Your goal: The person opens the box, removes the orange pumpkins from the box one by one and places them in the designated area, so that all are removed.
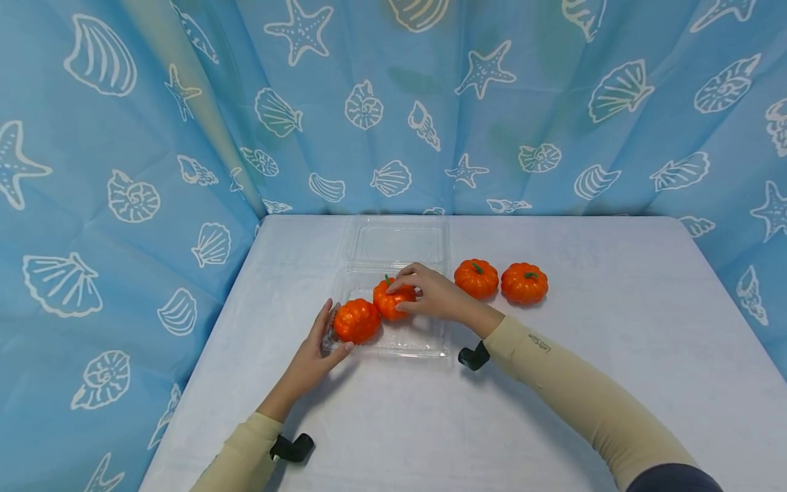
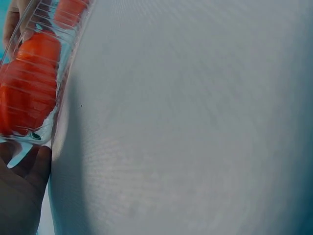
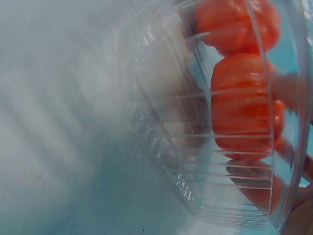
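A clear plastic clamshell box [image 1: 424, 342] lies with its lid [image 1: 399, 242] folded back. Two small orange pumpkins are in its base: one pumpkin [image 1: 356, 321] at the left, another pumpkin [image 1: 389, 298] just right of it. The right hand [image 1: 428, 292] grips this second pumpkin, thumb on its near right side and fingers over the top. Spread around the box's left front corner, the left hand [image 1: 313, 355] touches its wall with fairly straight fingers. Through the ribbed wall, the right wrist view shows the gripped pumpkin [image 3: 242, 107] beside the other.
Two more pumpkins stand to the right of the box on the white-covered table: a nearer-to-box pumpkin [image 1: 476, 279] and a farther pumpkin [image 1: 525, 283]. A blue curtain [image 1: 369, 137] with shell prints hangs behind the table and along its left side.
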Available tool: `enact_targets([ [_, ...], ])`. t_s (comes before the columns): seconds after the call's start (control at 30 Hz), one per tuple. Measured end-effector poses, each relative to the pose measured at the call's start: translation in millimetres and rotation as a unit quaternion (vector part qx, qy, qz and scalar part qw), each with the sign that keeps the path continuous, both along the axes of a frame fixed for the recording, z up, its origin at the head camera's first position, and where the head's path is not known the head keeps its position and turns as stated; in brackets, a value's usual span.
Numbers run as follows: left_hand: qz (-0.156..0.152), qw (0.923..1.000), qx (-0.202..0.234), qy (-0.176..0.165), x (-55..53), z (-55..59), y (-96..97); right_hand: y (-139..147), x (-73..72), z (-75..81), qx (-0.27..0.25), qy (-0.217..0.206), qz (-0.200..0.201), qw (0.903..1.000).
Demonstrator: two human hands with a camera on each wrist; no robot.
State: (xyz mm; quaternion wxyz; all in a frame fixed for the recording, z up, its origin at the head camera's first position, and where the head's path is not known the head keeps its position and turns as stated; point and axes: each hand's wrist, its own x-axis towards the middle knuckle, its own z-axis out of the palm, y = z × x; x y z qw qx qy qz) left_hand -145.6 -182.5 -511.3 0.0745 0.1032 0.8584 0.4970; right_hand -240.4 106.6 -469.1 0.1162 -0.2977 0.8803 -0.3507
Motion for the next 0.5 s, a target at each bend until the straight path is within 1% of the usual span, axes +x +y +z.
enact_targets([
  [0.27,0.000,1.0000,0.003,-0.002,0.0,-0.1,-0.6,8.4,4.2,2.0,-0.013,-0.004,-0.016,0.9998],
  [0.5,0.000,1.0000,0.005,-0.001,0.5,0.4,-1.0,18.9,6.9,5.2,-0.036,-0.010,-0.030,0.9989],
])
